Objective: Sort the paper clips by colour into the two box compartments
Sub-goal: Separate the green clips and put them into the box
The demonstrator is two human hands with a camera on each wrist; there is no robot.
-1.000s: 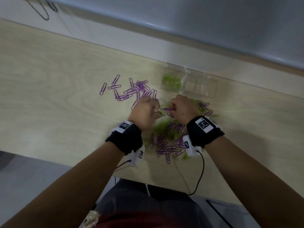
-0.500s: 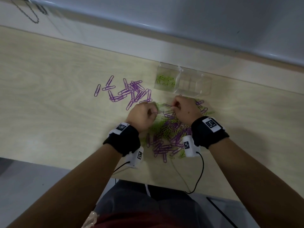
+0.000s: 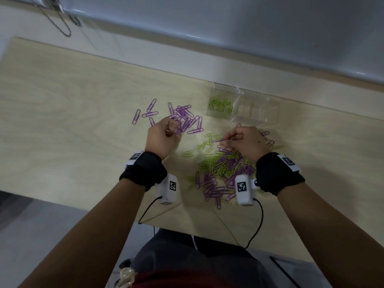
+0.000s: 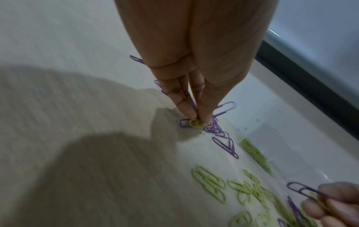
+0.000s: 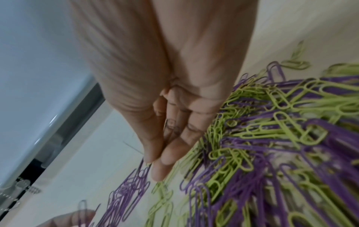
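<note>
Pale wood-grain tabletop (image 3: 72,96) under fingers. Beyond fingertips, white ledge (image 3: 166,53), then grey-blue glossy wall panel (image 3: 228,21). Beaded chain (image 3: 60,23) hanging far left. Grey floor (image 3: 31,221) below near table edge.

Purple wire paper clips (image 3: 187,119) beside left hand (image 3: 162,138); mixed purple-and-lime-green clip heap (image 3: 224,169) under right hand (image 3: 247,142). Black wristbands (image 3: 143,170), black-white square-pattern tags (image 3: 173,186).

The box (image 3: 242,104) lies behind the mixed pile (image 3: 223,171), with a separate cluster (image 3: 182,118) to its left.
</note>
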